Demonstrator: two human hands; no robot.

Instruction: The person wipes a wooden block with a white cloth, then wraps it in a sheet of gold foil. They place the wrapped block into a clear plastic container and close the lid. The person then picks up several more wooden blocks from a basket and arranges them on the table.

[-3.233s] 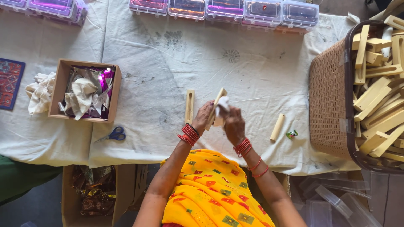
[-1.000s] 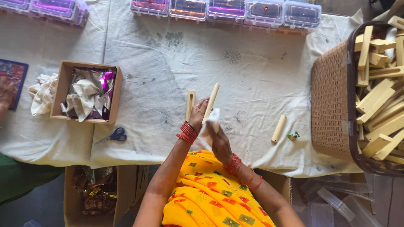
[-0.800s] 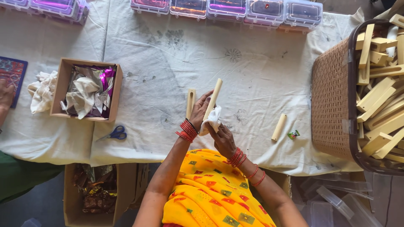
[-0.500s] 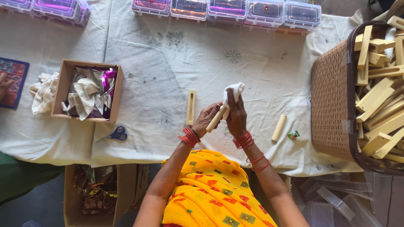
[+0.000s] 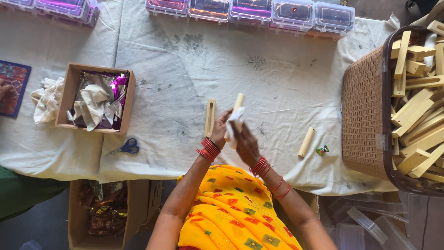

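My left hand (image 5: 221, 131) grips a pale wooden stick (image 5: 238, 100) that points up and away from me. My right hand (image 5: 246, 144) presses a small white cloth (image 5: 234, 124) around the stick's lower part. Both wrists wear red bangles. A flat wooden piece with a slot (image 5: 210, 118) lies on the white table cover just left of my hands. Another short wooden stick (image 5: 306, 142) lies to the right, next to a small green wrapper (image 5: 322, 150).
A brown woven basket (image 5: 365, 106) full of wooden pieces stands at the right. A cardboard box (image 5: 69, 95) with cloths and shiny foil sits at the left, blue scissors (image 5: 125, 147) below it. Clear plastic boxes (image 5: 249, 10) line the far edge. Another person's hand (image 5: 4, 87) shows far left.
The stick has swung between tilted and upright while my right hand slid the white cloth up and down along it. The other objects on the table stayed put.
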